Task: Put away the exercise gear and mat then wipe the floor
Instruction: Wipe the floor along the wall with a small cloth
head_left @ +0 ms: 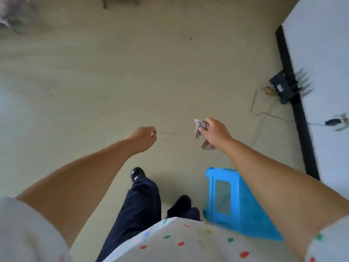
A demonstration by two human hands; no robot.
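I stand over the pale beige floor and look down at it. My right hand grips a crumpled grey-beige cloth at about waist height, and the cloth hangs below the fingers. My left hand is held out level with it, fingers curled and thumb against the forefinger. A thin dark line runs from near those fingertips towards the cloth; I cannot tell whether it is a thread or a mark on the floor. No mat or exercise gear is in view.
A blue plastic stool stands by my right leg. A black skirting board runs along the white wall on the right, with a black device and its cable beside it. Furniture legs show at the top.
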